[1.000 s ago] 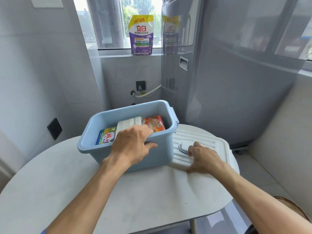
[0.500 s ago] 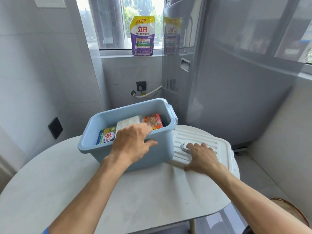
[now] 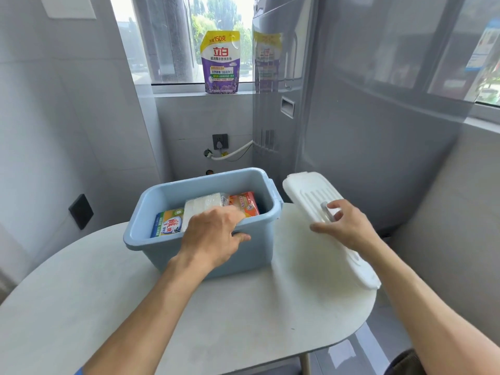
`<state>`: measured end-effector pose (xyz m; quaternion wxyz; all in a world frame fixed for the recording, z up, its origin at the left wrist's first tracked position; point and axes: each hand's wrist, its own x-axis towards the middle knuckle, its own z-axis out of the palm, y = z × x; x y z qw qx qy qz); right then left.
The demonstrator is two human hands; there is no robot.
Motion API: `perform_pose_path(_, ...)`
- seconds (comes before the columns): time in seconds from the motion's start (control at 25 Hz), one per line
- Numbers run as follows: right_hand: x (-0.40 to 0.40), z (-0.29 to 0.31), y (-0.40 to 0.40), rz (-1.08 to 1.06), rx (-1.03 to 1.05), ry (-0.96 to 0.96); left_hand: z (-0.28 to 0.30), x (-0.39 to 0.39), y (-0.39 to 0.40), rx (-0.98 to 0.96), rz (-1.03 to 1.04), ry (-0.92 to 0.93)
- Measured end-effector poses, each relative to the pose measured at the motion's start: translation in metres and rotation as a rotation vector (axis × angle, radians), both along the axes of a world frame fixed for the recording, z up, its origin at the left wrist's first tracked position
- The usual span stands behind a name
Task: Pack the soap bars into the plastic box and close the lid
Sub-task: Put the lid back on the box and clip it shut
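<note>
A light-blue plastic box [image 3: 167, 194] stands on the white table [image 3: 81, 307]. Inside lie three wrapped soap bars: a blue-green pack [image 3: 167, 222] at the left, a white bar in clear wrap [image 3: 204, 205] in the middle, an orange pack [image 3: 244, 203] at the right. My left hand [image 3: 213, 236] grips the box's near rim, fingers inside, thumb on the outer wall. My right hand [image 3: 343, 224] holds the white ribbed lid [image 3: 305, 190] by its grey handle. The lid is raised and tilted, to the right of the box, its far end higher.
A purple detergent pouch [image 3: 220, 63] stands on the window sill behind. A tall grey appliance [image 3: 365, 117] fills the right side, close to the table's far edge. Tiled walls close in on the left. The table's rounded edge lies at the right front.
The lid lay flat on the table beside the box; my right hand has closed on its handle and lifted it, tilting it up. My left hand has stayed on the box rim.
</note>
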<state>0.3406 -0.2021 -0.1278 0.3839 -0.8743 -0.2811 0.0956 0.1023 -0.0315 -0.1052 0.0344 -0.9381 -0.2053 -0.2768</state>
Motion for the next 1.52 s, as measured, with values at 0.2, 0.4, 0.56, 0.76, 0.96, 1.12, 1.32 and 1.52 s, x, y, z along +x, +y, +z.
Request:
perform_pose_path(0.2,-0.021,0.028,-0.005,0.051,0.146,0.016,-0.001,0.010,-0.016,-0.094,-0.006,0.141)
perform_pose_path(0.4,-0.067,0.062,0.026,0.333,0.208,-0.144,0.052,-0.053,0.028,-0.771,-0.165,-0.150)
perform_pose_path(0.56,-0.112,0.071,0.076,0.664,0.038,-0.405,0.039,-0.093,0.064,-0.905,0.305,-0.705)
perform_pose_path(0.76,-0.140,0.066,0.118,0.859,-0.060,-0.470,0.002,-0.116,0.077,-1.105,0.373,-0.574)
perform_pose_path(0.96,-0.138,0.058,0.117,0.925,-0.093,-0.461,-0.004,-0.115,0.079,-1.068,0.340,-0.500)
perform_pose_path(1.12,-0.123,0.048,0.104,0.734,0.196,-0.252,-0.003,-0.111,0.070,-1.153,0.362,-0.574)
perform_pose_path(1.32,-0.090,0.027,0.083,-0.114,0.175,0.260,-0.009,-0.115,0.063,-1.575,0.428,-0.628)
perform_pose_path(1.52,-0.091,0.018,0.088,-0.230,0.490,0.662,-0.011,-0.117,0.063,-1.639,0.373,-0.702)
